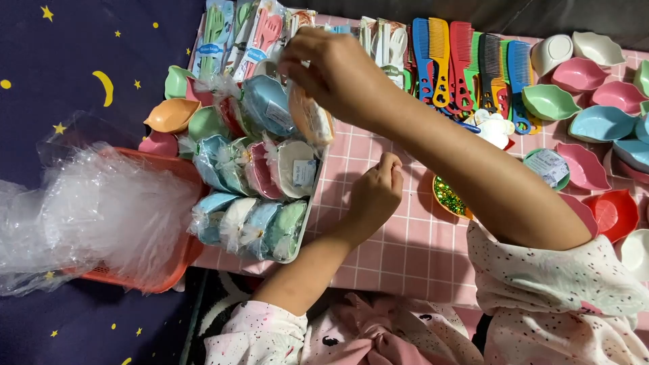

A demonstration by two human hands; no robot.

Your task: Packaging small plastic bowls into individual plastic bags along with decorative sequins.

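**Packing wrapped bowls into the tray, one row at a time**

Far left there's a crinkly heap of clear plastic bags (81,216) spilling out of an orange plastic basket (162,270) on the dark star-print cloth (74,61). Next to it sits a grey tray (312,209) crammed with pastel leaf-shaped bowls wrapped in clear film (250,196), standing on edge in rows, with a few bare bowls along its left side.

The left hand (374,196) rests on the pink checked mat (399,250) just beside the tray's right edge, fingers curled into a loose fist, holding nothing that I can see. The right hand (331,71) reaches across over the top row, fingertips pinching an orange wrapped bowl (312,122) that hangs tilted at the tray's upper right corner, touching its neighbours.

If it were me, I'd keep that bowl on edge like the others and slide it into the gap instead of pushing down, since the film looks like it could snag. Steadying the tray with the free hand seems smart too.

Further right: a fan of bright plastic combs (466,64), then loose pastel leaf bowls (595,125) scattered over the mat.
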